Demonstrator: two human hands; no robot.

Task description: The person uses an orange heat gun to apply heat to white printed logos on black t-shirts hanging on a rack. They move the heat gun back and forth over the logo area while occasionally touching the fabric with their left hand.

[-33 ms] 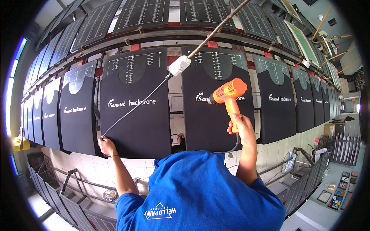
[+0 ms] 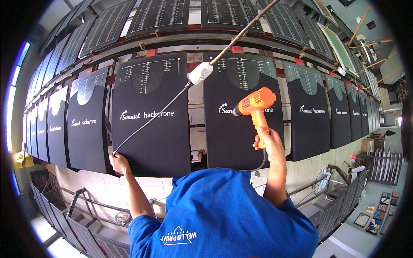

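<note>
Tiled floor below, rows of dark boards with white rulings above; black shirts lie stretched over the nearer row, each with white print across the chest. Orange heat gun is above the shirt right of centre, nozzle pointing left, hiding part of its print; right hand is wrapped round the lower grip; finger on trigger, cannot tell. Left hand is curled nearly closed, seemingly on the black cable running down from a white connector; contact with the shirt edge beneath, cannot tell. Handling, judged: gun rigid, moderately light, top-heavy, smooth plastic; best held by the grip, well clear of the metal nozzle, possibly hot; cable flexible, springy, easily taken mid-length; shirt cloth soft, best handled at its hem.
</note>
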